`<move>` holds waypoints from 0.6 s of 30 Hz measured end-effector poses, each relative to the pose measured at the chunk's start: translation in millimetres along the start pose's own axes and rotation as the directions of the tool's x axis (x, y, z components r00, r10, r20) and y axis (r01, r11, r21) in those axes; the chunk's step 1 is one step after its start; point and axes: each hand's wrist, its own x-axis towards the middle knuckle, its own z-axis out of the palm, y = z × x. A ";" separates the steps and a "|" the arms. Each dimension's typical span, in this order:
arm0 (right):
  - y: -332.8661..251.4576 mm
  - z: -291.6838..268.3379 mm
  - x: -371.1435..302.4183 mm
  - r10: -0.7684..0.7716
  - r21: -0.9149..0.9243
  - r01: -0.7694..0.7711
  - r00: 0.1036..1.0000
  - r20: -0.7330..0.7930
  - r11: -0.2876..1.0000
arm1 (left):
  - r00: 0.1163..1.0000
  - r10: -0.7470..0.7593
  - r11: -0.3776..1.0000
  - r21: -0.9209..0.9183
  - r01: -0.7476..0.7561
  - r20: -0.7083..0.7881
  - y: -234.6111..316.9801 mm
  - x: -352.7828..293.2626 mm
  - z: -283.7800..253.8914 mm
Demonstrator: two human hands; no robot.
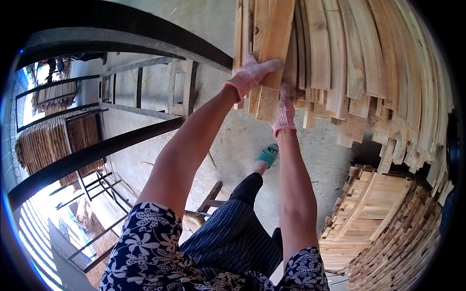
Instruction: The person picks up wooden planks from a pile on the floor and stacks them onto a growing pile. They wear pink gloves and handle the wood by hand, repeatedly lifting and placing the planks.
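Observation:
Both my hands wear pale knit gloves with pink cuffs. My left hand [252, 72] is at the left edge of a wooden board [273, 34], closed on it with the thumb laid across the top face. Lower and to the right, my right hand [284, 110] grips the same board by its right side near the end; its fingertips are partly hidden in shadow. Under the board, shorter wooden strips [267, 103] stick out toward me. A large stack of long planks [352, 48] lies directly to the right.
Dark metal frame bars [160, 34] run along the left. Wood bundles [48, 140] stand beyond them. At lower right are a wooden pallet stack [359, 203] and piled strips [403, 237]. My foot in a green sandal [268, 154] is on the concrete floor [242, 131].

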 end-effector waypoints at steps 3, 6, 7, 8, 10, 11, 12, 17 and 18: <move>7.1 6.4 -9.6 -0.118 -0.096 0.110 0.989 -0.087 0.989 | 0.999 0.007 1.000 0.014 -0.007 -0.044 -8.2 -0.9 -7.8; 19.1 -1.7 -35.2 -0.120 -0.150 0.106 0.989 -0.089 0.983 | 0.997 0.075 0.983 -0.172 -0.070 0.018 -21.9 -15.1 -3.6; 30.1 -9.7 -53.5 -0.150 -0.146 0.145 0.988 -0.025 0.979 | 0.993 0.104 0.957 -0.279 -0.086 0.049 -45.4 -18.1 0.0; 33.5 -25.0 -68.3 -0.199 -0.143 0.200 0.980 0.016 0.969 | 0.992 0.094 0.962 -0.266 -0.068 0.084 -47.1 -40.7 6.6; 38.0 -25.4 -131.0 -0.185 -0.062 0.184 0.983 -0.009 0.981 | 0.995 0.020 0.991 -0.134 -0.007 0.094 -80.6 -74.3 20.2; 71.4 -66.5 -126.1 -0.125 0.045 0.128 0.991 -0.052 0.991 | 0.993 -0.053 0.967 -0.243 0.077 0.103 -91.9 -87.0 35.5; 107.5 -111.4 -114.6 -0.061 0.160 0.075 0.994 -0.093 0.984 | 0.993 0.006 0.952 -0.304 0.029 0.116 -117.2 -90.3 53.6; 94.8 -222.0 -129.0 0.237 -0.083 -0.224 0.944 0.229 0.971 | 0.988 0.106 0.911 -0.410 -0.050 0.115 -187.7 -91.7 76.2; 76.4 -245.4 -120.3 0.252 -0.104 -0.232 0.929 0.270 0.967 | 0.985 0.133 0.897 -0.437 -0.075 0.106 -194.2 -88.1 78.2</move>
